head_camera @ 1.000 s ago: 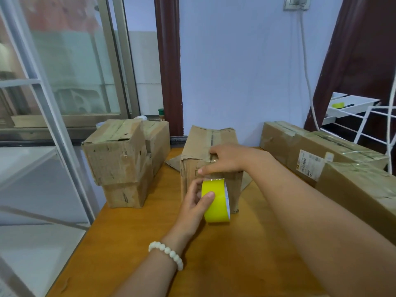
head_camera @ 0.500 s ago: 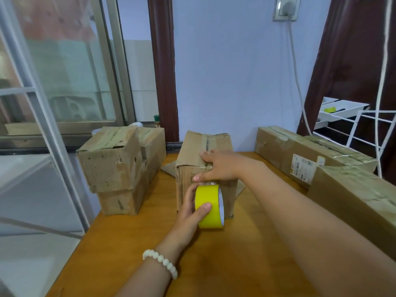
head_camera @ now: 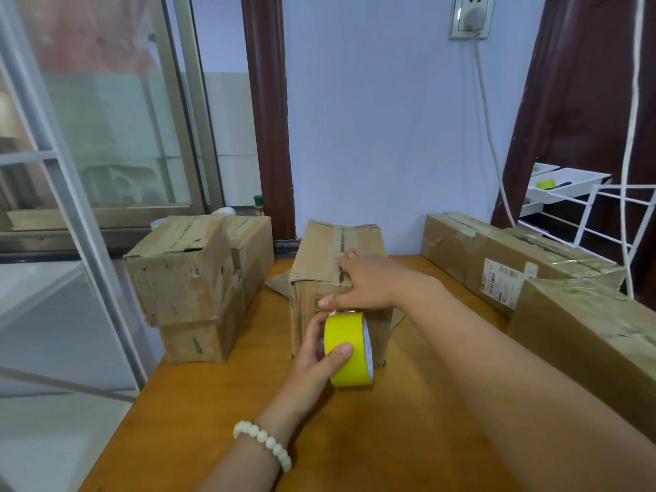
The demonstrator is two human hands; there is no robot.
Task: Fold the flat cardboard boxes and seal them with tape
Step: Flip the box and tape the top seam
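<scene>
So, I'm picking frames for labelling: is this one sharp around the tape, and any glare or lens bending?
In the head view the tape and left hand are sharp; the head view bends at its edges, bowing the window frame and cord; its light is soft, shadows faint, with slight glare on the right box's top.

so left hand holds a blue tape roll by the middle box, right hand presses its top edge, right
No, the head view shows the tape roll is yellow, not blue. The left hand holds it by the middle box; the right hand presses its top edge.
</scene>
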